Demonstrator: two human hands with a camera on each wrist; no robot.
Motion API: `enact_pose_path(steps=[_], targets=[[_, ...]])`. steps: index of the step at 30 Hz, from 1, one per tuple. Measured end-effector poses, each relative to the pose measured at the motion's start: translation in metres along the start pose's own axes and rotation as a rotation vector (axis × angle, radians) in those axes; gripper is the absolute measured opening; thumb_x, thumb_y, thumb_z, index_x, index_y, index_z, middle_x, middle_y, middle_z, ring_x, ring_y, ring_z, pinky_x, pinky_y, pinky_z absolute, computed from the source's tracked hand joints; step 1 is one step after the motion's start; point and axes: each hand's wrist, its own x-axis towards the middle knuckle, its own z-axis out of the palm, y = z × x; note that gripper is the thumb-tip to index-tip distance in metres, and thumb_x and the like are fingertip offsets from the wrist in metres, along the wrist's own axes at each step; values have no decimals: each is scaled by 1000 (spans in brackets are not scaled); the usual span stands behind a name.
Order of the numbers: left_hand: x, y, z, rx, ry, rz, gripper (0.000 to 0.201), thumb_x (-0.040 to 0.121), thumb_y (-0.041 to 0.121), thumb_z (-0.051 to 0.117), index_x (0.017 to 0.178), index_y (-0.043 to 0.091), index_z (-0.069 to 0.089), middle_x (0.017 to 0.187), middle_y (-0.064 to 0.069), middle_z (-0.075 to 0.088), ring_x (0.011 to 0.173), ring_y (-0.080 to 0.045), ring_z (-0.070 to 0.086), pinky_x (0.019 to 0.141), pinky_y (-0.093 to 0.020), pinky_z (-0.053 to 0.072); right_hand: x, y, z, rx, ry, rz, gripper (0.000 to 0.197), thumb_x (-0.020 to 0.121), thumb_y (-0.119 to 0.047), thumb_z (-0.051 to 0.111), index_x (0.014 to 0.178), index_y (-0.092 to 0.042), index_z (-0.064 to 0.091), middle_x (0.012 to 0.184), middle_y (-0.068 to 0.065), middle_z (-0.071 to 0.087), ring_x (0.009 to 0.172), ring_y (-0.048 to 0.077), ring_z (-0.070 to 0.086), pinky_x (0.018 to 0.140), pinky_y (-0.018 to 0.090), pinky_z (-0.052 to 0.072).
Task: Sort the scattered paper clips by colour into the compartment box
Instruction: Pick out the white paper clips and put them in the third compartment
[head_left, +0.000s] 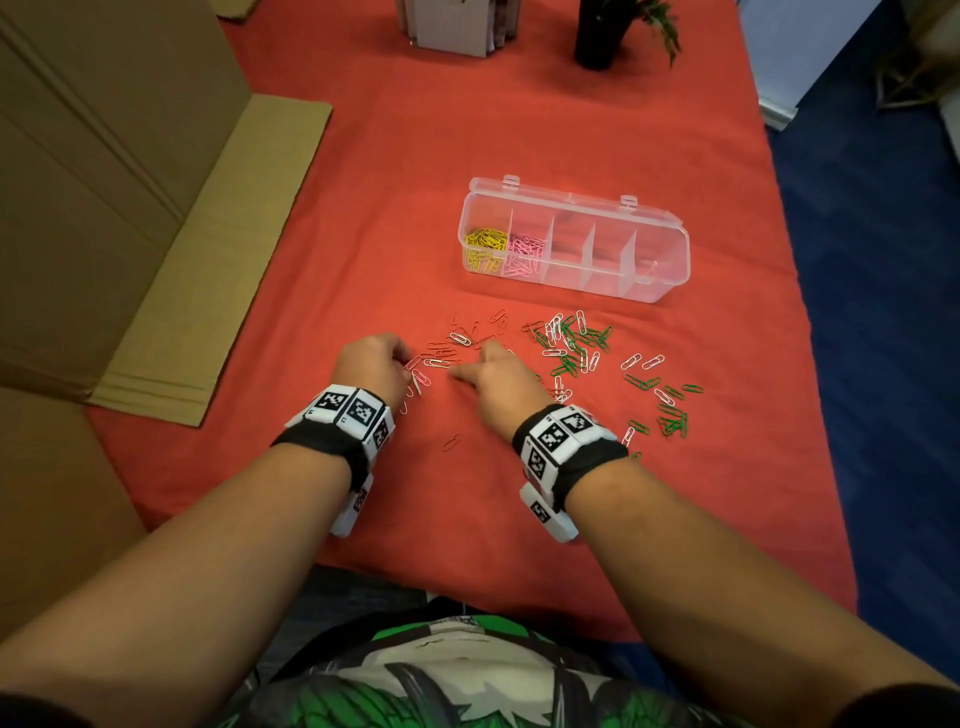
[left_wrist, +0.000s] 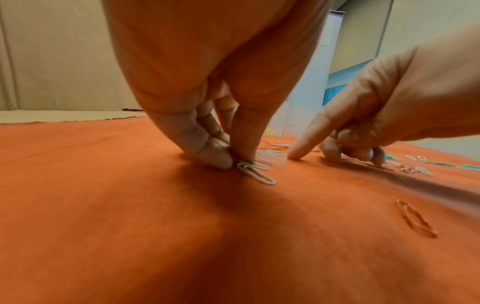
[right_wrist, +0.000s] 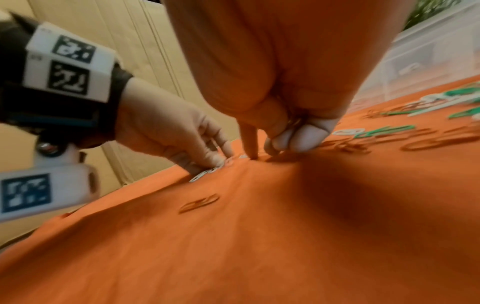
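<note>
A clear compartment box stands open on the red cloth, with yellow clips in its leftmost cell and pink clips beside them. Red and white clips lie scattered in front of it; green and white clips spread to the right. My left hand pinches a white clip between thumb and forefinger at cloth level. My right hand sets one straight finger on the cloth close by. Its other fingers are curled, with thin clip wire showing inside them.
A lone red clip lies near my wrists. A large cardboard box and its flap bound the left side. A black vase and a paper holder stand at the far end. Blue carpet lies beyond the right edge.
</note>
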Motion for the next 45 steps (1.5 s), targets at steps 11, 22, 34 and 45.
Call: enact_pose_path(steps=[11, 22, 34, 45], targets=[[-3, -2, 0, 106, 11, 69, 19, 82, 24, 62, 98, 18, 69, 101, -14, 64, 97, -30, 59, 81, -32, 45, 1, -19, 1, -37, -30, -111, 35, 92, -26, 45, 124, -30, 59, 90, 8, 36, 96, 27, 44, 78, 33, 33], [-3, -1, -8, 204, 9, 51, 18, 80, 14, 59, 94, 16, 70, 107, -12, 64, 99, -31, 61, 82, -33, 48, 1, -18, 2, -120, 185, 34, 23, 81, -14, 49, 101, -7, 59, 104, 14, 54, 101, 35, 52, 88, 40, 45], [-4, 10, -1, 325, -22, 147, 23, 89, 16, 48, 98, 0, 61, 106, -24, 61, 99, -39, 59, 82, -41, 46, -3, -14, 2, -320, 173, -38, 29, 84, -1, 37, 109, -4, 52, 111, 16, 52, 104, 36, 52, 83, 44, 44], [16, 67, -6, -260, -145, 140, 13, 87, 8, 55, 83, 17, 64, 80, -8, 65, 73, -22, 59, 79, -30, 50, -8, 32, -70, 654, 185, 369, 18, 89, -5, 49, 82, -14, 63, 68, -6, 53, 52, 3, 50, 47, 12, 35]])
